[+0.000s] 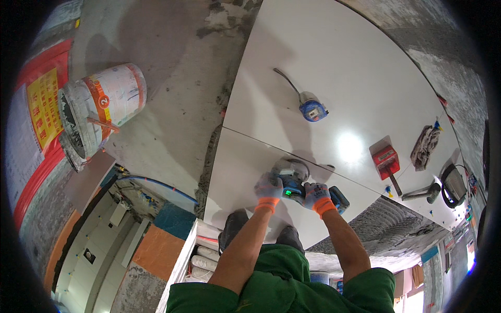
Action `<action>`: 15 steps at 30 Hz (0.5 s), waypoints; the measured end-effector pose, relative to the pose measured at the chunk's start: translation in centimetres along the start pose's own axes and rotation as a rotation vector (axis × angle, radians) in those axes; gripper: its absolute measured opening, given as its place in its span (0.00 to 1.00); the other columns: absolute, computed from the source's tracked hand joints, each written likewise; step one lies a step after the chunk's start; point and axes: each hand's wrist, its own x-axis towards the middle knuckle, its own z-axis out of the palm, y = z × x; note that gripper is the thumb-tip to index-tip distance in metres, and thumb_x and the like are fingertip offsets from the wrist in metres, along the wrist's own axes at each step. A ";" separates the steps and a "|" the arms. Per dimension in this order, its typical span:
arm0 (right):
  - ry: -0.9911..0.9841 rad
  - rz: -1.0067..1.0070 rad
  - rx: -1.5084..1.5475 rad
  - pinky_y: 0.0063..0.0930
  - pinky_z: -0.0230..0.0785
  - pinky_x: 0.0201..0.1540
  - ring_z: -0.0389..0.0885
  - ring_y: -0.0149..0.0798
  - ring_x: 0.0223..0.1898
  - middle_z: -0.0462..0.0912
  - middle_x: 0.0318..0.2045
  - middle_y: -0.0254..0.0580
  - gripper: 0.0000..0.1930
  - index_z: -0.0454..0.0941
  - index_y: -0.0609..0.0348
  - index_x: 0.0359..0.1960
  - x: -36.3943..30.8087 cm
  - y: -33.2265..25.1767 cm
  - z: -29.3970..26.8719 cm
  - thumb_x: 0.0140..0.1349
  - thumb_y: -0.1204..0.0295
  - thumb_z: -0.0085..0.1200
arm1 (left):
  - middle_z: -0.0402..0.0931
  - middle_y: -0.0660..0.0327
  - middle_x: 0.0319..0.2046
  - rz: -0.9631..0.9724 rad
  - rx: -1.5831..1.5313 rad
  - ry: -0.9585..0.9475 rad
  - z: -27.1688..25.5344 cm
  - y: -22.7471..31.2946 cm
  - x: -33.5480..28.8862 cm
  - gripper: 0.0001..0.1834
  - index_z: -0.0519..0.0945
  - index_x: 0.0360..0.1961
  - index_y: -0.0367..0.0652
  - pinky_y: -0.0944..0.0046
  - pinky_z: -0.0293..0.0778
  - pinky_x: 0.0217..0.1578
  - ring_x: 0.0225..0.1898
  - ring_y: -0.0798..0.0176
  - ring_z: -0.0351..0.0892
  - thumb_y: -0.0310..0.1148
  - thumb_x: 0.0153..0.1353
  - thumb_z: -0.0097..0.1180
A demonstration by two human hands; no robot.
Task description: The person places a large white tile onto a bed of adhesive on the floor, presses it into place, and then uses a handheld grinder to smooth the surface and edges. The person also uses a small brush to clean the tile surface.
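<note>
A blue cordless tile vibrator [294, 189] with a round base and a small green-lit display stands on a large pale tile [229, 172]. My left hand [269, 189], in a grey and orange work glove, is closed round its left side. On the other side my right hand [317, 197], gloved alike, grips the body beside the dark battery pack [339, 200]. Both hands hold the machine close in front of my feet. Its underside is hidden, so I cannot tell how it meets the tile. Beyond it lies a blue tape measure [313, 110] with a strap trailing away.
Rightward on the tiles lie a red-headed tool [385, 159], a crumpled rag [425, 147], a mallet [424, 193] and a black object [454, 185]. Combed grey mortar [386, 221] borders the tile's near right edge. A mortar-stained bucket [112, 96] lies at the left.
</note>
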 end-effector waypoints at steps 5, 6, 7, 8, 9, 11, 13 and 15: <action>0.005 -0.007 -0.011 0.37 0.70 0.40 0.80 0.45 0.38 0.82 0.34 0.47 0.34 0.76 0.58 0.39 0.1 0.0 0.2 0.54 0.36 0.39 | 0.77 0.55 0.39 -0.014 -0.055 0.029 -0.2 0.2 -0.1 0.21 0.76 0.40 0.45 0.53 0.71 0.45 0.41 0.49 0.77 0.48 0.50 0.53; -0.015 -0.006 0.004 0.38 0.69 0.42 0.80 0.44 0.39 0.81 0.36 0.46 0.33 0.74 0.57 0.42 0.0 0.0 0.2 0.54 0.38 0.40 | 0.77 0.55 0.37 0.014 -0.035 0.047 -0.4 0.3 -0.2 0.20 0.76 0.38 0.45 0.53 0.71 0.44 0.40 0.48 0.77 0.47 0.50 0.53; -0.049 0.002 0.005 0.38 0.68 0.44 0.79 0.44 0.41 0.81 0.38 0.46 0.32 0.73 0.56 0.46 0.0 0.0 0.1 0.55 0.40 0.41 | 0.77 0.55 0.36 0.042 -0.016 0.068 -0.6 0.4 -0.3 0.19 0.76 0.36 0.45 0.53 0.72 0.43 0.39 0.48 0.77 0.47 0.49 0.53; -0.077 0.006 0.005 0.39 0.67 0.46 0.78 0.44 0.43 0.80 0.40 0.45 0.31 0.71 0.55 0.49 0.0 0.0 0.0 0.55 0.42 0.43 | 0.77 0.55 0.34 0.029 -0.060 0.063 -0.8 0.5 -0.4 0.17 0.76 0.35 0.45 0.52 0.72 0.42 0.38 0.48 0.77 0.46 0.49 0.53; -0.079 0.009 0.006 0.39 0.67 0.46 0.78 0.44 0.43 0.80 0.40 0.45 0.31 0.71 0.55 0.49 0.0 0.0 -0.1 0.55 0.43 0.43 | 0.77 0.54 0.33 0.017 -0.105 0.060 -0.9 0.6 -0.6 0.16 0.76 0.33 0.45 0.52 0.72 0.40 0.37 0.47 0.77 0.45 0.49 0.54; -0.095 0.011 0.008 0.39 0.67 0.46 0.78 0.44 0.43 0.80 0.40 0.46 0.31 0.71 0.55 0.50 -0.1 0.0 -0.1 0.55 0.43 0.42 | 0.77 0.54 0.31 0.013 -0.159 0.079 -1.1 0.7 -0.8 0.15 0.76 0.31 0.45 0.53 0.73 0.38 0.35 0.47 0.77 0.45 0.49 0.53; -0.062 0.005 0.002 0.39 0.67 0.46 0.78 0.45 0.43 0.79 0.41 0.46 0.31 0.71 0.55 0.49 -0.1 0.0 -0.1 0.55 0.43 0.43 | 0.77 0.54 0.30 0.023 -0.171 0.115 -1.1 0.8 -0.8 0.15 0.76 0.30 0.45 0.53 0.73 0.37 0.34 0.47 0.77 0.45 0.49 0.53; -0.056 0.001 0.005 0.39 0.67 0.46 0.78 0.45 0.43 0.79 0.41 0.47 0.31 0.72 0.56 0.49 -0.1 0.1 0.0 0.55 0.43 0.43 | 0.77 0.54 0.30 0.014 -0.172 0.104 -0.9 0.7 -0.8 0.14 0.76 0.30 0.45 0.53 0.73 0.38 0.34 0.47 0.77 0.45 0.50 0.52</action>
